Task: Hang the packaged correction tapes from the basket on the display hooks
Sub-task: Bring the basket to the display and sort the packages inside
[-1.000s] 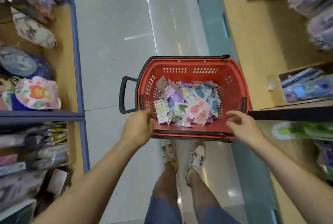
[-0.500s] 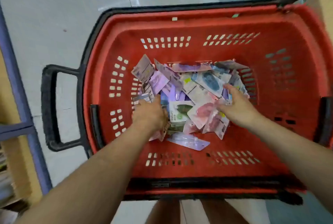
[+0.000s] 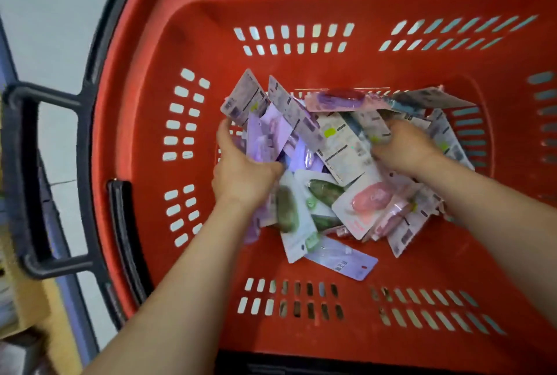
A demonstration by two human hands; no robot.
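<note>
Correction tapes [image 3: 331,169] lie in a loose heap on the floor of the red basket [image 3: 211,28], and both hands are down among them, probably gathering a handful for the hooks, which are out of view. The left hand [image 3: 241,175] cups the lilac packs at the heap's left edge, fingers curled under them, while the right hand [image 3: 404,148] curls into packs at the far right. The packs point every way, some flat, some leaning, sharing no long axis; one lilac pack [image 3: 340,260] at the near edge lies flat, lengthwise left to right.
</note>
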